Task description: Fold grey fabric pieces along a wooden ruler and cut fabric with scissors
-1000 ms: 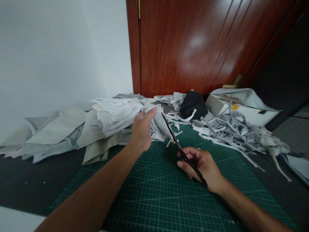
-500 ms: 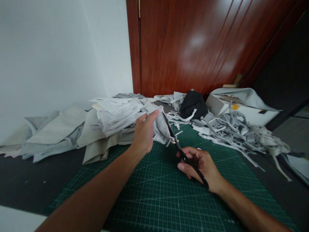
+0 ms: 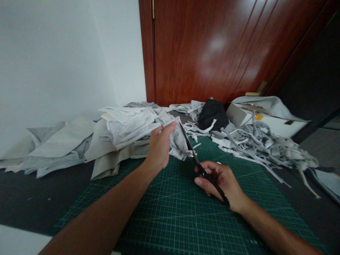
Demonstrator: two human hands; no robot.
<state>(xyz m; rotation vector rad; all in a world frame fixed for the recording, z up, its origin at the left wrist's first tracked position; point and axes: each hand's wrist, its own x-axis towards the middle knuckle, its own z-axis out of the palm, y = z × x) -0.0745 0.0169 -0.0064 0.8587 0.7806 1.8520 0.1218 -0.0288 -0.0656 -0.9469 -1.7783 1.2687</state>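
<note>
My left hand (image 3: 160, 146) is closed on a piece of light grey fabric (image 3: 179, 141), thumb on top, and the cloth hangs down to the right of the fingers. My right hand (image 3: 219, 180) grips a pair of black-handled scissors (image 3: 197, 161) that points up and away to the left. The blades lie along the right edge of the fabric, near my left thumb. Whether the cloth sits between the blades is hard to tell. Both hands are above a green cutting mat (image 3: 170, 212) with a printed grid.
White and grey fabric pieces (image 3: 132, 124) are heaped behind my left hand, with more folded cloth (image 3: 63, 141) further left. To the right lie tangled fabric strips (image 3: 276, 145), a black cloth bundle (image 3: 213, 115) and a white box (image 3: 276, 122). A reddish wooden door (image 3: 212, 49) stands behind.
The scissor blades have drawn closer together along the fabric's edge. My left hand has shifted very slightly to the right; the right hand has barely moved.
</note>
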